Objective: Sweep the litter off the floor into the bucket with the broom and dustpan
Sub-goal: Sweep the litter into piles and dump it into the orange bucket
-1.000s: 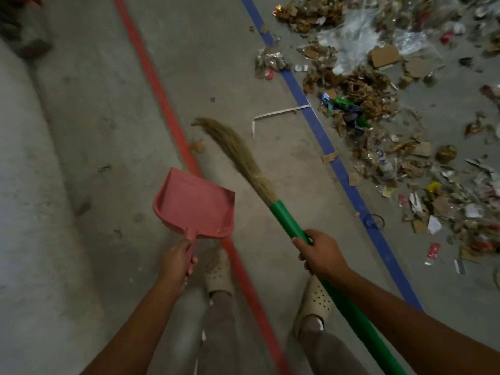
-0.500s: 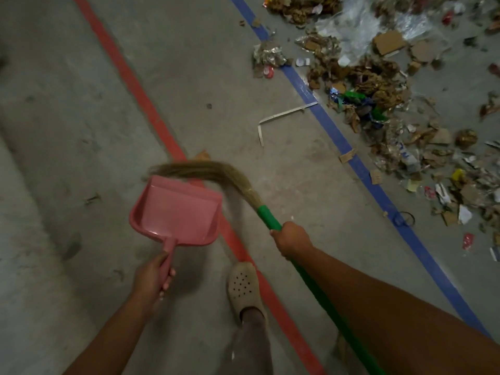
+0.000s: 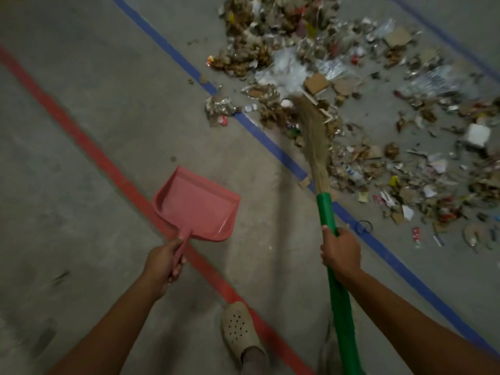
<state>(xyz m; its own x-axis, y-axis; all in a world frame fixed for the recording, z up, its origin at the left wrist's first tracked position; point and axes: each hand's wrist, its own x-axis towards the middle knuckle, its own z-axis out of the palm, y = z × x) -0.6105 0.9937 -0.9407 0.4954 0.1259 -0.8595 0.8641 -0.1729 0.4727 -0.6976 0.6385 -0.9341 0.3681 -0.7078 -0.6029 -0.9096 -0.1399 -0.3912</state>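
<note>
The left hand (image 3: 165, 262) holds the pink dustpan (image 3: 196, 204) by its thin handle, with the fingers (image 3: 177, 269) curled tight around it. The dustpan is on the near side of the blue line (image 3: 284, 158), over the red line (image 3: 89, 147), and its open mouth points away from the person.

The right hand (image 3: 341, 253) holds the broom (image 3: 315, 131) by its green stick, fingers wrapped all the way round. The hand is just on the near side of the blue line. The brown brush end reaches across the blue line into the litter (image 3: 351, 104). The brush looks blurry.

The litter is a big messy spread of paper, card and plastic bits on the floor (image 3: 121, 90), nearly all on the far side of the blue line.

One pale shoe (image 3: 239, 331) stands on the near side of the blue line.
</note>
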